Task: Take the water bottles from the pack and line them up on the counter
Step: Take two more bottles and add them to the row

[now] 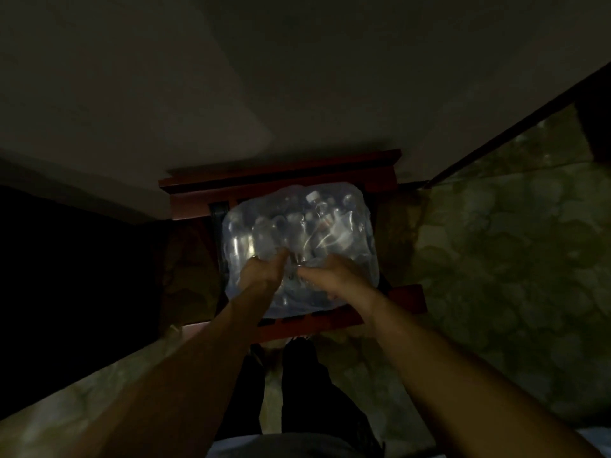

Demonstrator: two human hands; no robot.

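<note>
A clear plastic-wrapped pack of water bottles (299, 246) is seen resting on a dark red wooden stand (334, 322) over a patterned floor (496, 259), its near wrap pinched by the curled fingers of the left hand (264, 276) and right hand (334, 279).

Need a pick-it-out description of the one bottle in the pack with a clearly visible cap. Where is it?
Start at the dark red wooden stand against the pale wall; the shrink-wrapped pack of clear bottles sits on it. Look to the pack's far right area, away from both hands. The bottle there shows a white cap under the film, while its neighbours read only as blurred clear glints.
</note>
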